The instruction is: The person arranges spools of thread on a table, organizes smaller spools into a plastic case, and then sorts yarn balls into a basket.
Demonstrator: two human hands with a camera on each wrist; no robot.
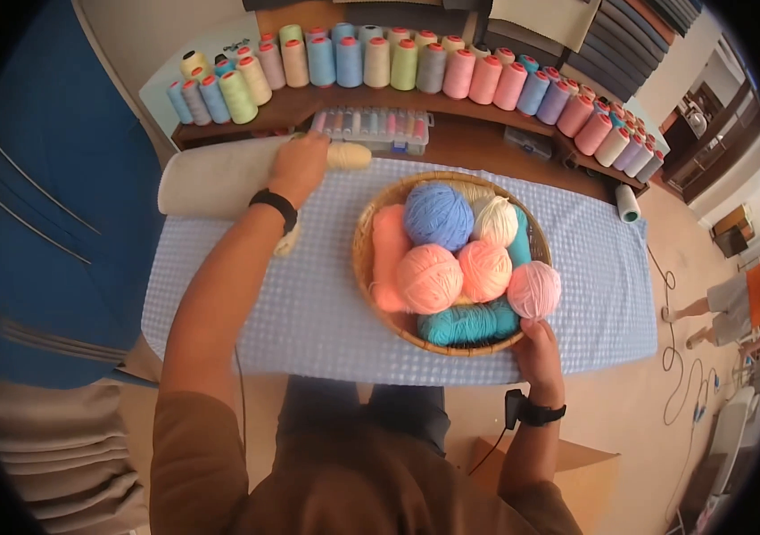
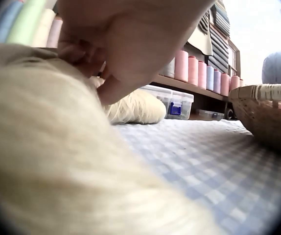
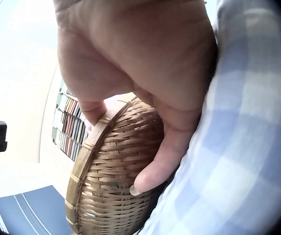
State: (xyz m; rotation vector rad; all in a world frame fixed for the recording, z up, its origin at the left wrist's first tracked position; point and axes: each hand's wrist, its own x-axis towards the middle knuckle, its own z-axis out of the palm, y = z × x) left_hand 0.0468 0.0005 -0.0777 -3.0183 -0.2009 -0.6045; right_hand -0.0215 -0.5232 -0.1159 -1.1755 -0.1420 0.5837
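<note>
My left hand (image 1: 300, 168) is at the right end of a beige roll (image 1: 215, 176), its curled fingers at the near end of a cream yarn skein (image 1: 350, 158). In the left wrist view the thumb lies against that skein (image 2: 138, 108), and a blurred cream bulk fills the foreground. Another cream skein end (image 1: 288, 241) shows below the wrist. My right hand (image 1: 539, 355) grips the wicker basket (image 3: 116, 171) at its near right rim, fingers along the outer weave. The basket bears blue (image 1: 438, 216), cream, coral and pink balls (image 1: 534, 290) plus teal skeins (image 1: 465, 325).
A blue-checked cloth (image 1: 326, 312) covers the table. Behind it, many thread cones (image 1: 349, 62) line a curved wooden shelf. A clear case of small spools (image 1: 371, 127) stands at the back edge. One white cone (image 1: 627, 203) lies at the far right. Another person (image 1: 737, 299) stands at right.
</note>
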